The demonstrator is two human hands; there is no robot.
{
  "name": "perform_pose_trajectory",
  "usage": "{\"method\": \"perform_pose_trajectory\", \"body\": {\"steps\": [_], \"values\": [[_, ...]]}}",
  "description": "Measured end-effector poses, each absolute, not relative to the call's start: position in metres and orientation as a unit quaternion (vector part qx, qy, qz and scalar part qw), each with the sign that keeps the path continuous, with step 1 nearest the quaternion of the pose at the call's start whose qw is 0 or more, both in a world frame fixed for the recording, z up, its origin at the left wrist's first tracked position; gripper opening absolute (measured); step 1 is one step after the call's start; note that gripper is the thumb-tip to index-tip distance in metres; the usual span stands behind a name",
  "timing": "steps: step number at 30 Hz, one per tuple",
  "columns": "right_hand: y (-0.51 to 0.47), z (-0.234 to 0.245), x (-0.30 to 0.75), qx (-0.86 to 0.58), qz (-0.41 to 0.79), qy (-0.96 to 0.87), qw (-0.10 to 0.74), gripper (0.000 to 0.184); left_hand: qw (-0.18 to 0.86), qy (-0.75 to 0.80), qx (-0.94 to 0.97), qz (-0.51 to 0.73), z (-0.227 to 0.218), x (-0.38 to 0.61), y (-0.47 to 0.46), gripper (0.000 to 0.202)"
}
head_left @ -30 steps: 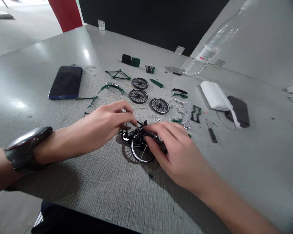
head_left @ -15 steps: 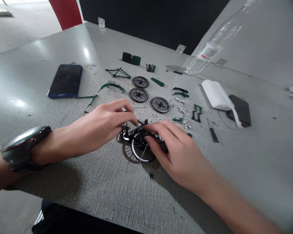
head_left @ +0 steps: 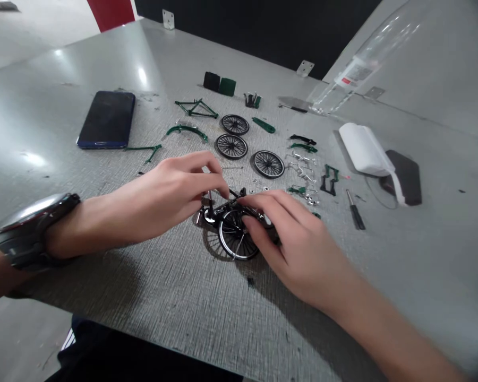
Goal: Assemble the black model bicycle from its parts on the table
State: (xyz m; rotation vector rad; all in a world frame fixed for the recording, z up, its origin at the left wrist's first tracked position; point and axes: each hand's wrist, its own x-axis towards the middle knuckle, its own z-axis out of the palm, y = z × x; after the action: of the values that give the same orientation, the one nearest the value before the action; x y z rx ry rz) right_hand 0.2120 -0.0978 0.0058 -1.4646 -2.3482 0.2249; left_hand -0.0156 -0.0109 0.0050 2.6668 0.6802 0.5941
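A small black model bicycle [head_left: 239, 233] with silver-rimmed wheels stands on the grey table between my hands. My left hand [head_left: 183, 183], with a black watch [head_left: 35, 223] on its wrist, reaches over the frame from the left. Its thumb and fingers are closed on the bicycle's upper frame; the exact contact is partly hidden. From the right, my right hand [head_left: 287, 228] pinches the bicycle near the top of its wheel, covering part of that end. Loose spoked wheels [head_left: 269, 163] lie just beyond my hands.
Behind lie a green bicycle frame [head_left: 197, 107], a green fender [head_left: 187, 130] and silver parts [head_left: 300, 170]. A phone [head_left: 107, 119] is at left. At right are a screwdriver [head_left: 355, 210], a white case [head_left: 365, 149], a dark flat object [head_left: 406, 178] and a clear bottle [head_left: 358, 69].
The camera view has shifted, so the scene sits slightly higher and further right. Both hands keep nearly the same hold on the bicycle.
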Motion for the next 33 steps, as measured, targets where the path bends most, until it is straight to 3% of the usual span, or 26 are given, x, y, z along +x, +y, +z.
{"method": "perform_pose_trajectory", "body": {"steps": [33], "values": [[-0.1003,0.0087,0.2138,-0.518,0.087,-0.839,0.141,0.028,0.16,0.193,0.956,0.149,0.0012,-0.0204,-0.0093,0.026]]}}
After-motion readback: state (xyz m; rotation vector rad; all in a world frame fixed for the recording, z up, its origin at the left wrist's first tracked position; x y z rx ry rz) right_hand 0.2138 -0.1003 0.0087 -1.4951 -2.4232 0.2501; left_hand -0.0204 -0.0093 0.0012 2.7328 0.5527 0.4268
